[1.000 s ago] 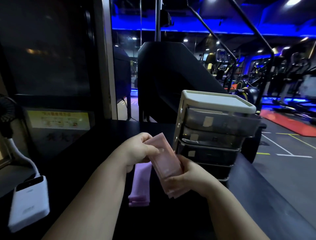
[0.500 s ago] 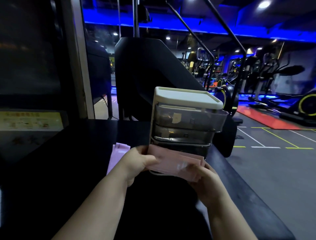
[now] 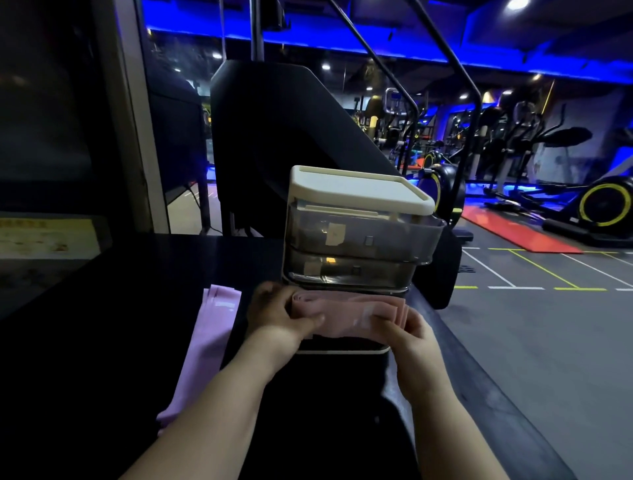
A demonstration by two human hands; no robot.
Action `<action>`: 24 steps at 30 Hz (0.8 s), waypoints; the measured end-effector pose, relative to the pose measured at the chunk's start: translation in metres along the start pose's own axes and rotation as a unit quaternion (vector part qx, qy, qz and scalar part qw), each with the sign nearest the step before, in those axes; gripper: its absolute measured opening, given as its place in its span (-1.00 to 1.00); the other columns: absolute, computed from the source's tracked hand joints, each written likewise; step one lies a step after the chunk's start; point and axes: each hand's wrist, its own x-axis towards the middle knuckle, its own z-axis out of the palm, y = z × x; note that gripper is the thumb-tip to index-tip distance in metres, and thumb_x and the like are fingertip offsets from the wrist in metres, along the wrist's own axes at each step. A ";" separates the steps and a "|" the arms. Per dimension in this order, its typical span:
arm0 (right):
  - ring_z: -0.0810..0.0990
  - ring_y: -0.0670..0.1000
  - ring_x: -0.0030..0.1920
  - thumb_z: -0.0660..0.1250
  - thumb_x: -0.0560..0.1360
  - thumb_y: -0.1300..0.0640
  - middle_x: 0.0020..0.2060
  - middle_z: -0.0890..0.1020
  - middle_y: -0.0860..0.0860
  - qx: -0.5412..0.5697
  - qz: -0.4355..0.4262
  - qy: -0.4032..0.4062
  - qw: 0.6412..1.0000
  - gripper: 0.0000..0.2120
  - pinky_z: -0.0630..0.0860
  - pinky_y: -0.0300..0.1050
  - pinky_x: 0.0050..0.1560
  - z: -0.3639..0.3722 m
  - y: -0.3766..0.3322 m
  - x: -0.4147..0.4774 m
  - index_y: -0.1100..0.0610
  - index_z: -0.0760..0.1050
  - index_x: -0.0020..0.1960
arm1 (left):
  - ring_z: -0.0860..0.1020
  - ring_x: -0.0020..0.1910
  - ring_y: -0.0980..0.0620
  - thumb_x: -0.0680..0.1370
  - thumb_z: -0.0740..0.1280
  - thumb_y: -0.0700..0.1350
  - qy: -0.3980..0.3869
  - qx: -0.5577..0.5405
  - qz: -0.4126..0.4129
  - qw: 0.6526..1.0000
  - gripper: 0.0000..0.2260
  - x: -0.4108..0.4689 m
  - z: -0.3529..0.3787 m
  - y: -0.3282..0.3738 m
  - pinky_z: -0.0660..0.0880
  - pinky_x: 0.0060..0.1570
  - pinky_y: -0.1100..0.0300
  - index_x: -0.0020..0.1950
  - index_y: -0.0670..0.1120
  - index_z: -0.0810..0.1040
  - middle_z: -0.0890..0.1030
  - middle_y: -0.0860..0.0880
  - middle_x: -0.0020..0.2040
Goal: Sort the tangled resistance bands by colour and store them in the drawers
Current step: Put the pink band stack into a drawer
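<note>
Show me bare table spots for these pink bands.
Bare table left of the purple band, and behind it beside the drawer unit. Crowded in front of that unit, where left hand and right hand grip the pink bands.

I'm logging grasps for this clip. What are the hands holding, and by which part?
A folded pink band: the left hand pinches its left end, the right hand holds its right end.

Dim overall. A blue glow is cast from ceiling strip lights; white spotlights are blown out. The black table is swallowed by shadow. Soft blur is noted on the left hand, right hand and pink band. Edge lines are bent by lens distortion.
</note>
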 end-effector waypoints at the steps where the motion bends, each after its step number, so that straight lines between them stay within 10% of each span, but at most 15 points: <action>1: 0.68 0.17 0.03 0.47 0.31 0.06 -0.05 0.71 0.14 -0.014 -0.015 0.000 1.000 -0.73 0.59 0.16 0.09 0.001 -0.002 0.001 0.08 0.66 -0.01 | 0.45 0.21 -0.08 0.33 0.57 -0.12 0.018 0.023 0.007 1.000 -0.63 0.002 0.001 -0.001 0.40 0.24 0.19 0.10 -0.13 0.63 0.38 -0.09 0.24; 6: 0.61 0.03 0.13 0.48 0.20 -0.14 0.13 0.59 0.04 -0.069 -0.073 0.049 0.994 -0.48 0.59 0.09 0.13 0.002 -0.009 0.003 0.06 0.60 0.10 | 0.29 0.39 -0.12 0.32 0.59 -0.15 0.078 0.053 0.083 0.992 -0.64 0.003 0.002 -0.001 0.27 0.35 0.18 0.08 -0.14 0.65 0.28 -0.11 0.42; 13: 0.53 -0.06 0.17 0.39 0.19 -0.18 0.11 0.50 -0.14 -0.117 -0.142 0.085 0.979 -0.71 0.53 0.01 0.17 0.006 -0.027 0.008 -0.24 0.61 -0.09 | 0.29 0.32 -0.13 0.33 0.58 -0.14 0.116 0.060 0.137 0.982 -0.67 0.008 0.002 0.006 0.13 0.21 0.36 0.06 -0.13 0.64 0.30 -0.02 0.22; 20: 0.55 -0.35 0.11 0.49 0.20 0.01 0.33 0.38 -0.19 -0.072 -0.106 0.045 0.991 -0.32 0.56 -0.34 -0.01 0.001 -0.016 0.029 0.21 0.53 0.28 | 0.10 0.54 -0.01 0.39 0.53 -0.19 0.057 0.007 0.087 0.995 -0.76 0.017 0.007 0.013 0.22 0.37 0.29 0.00 -0.09 0.57 -0.02 -0.10 0.58; 24: 0.59 0.12 0.22 0.48 0.21 0.02 0.29 0.53 0.14 -0.044 -0.102 0.013 0.994 -0.50 0.57 0.14 0.18 -0.004 -0.016 0.035 -0.02 0.59 0.16 | 0.39 0.36 -0.09 0.42 0.51 -0.16 0.008 -0.004 0.061 0.998 -0.77 0.022 0.006 0.014 0.38 0.17 0.23 -0.07 -0.02 0.48 0.37 -0.12 0.40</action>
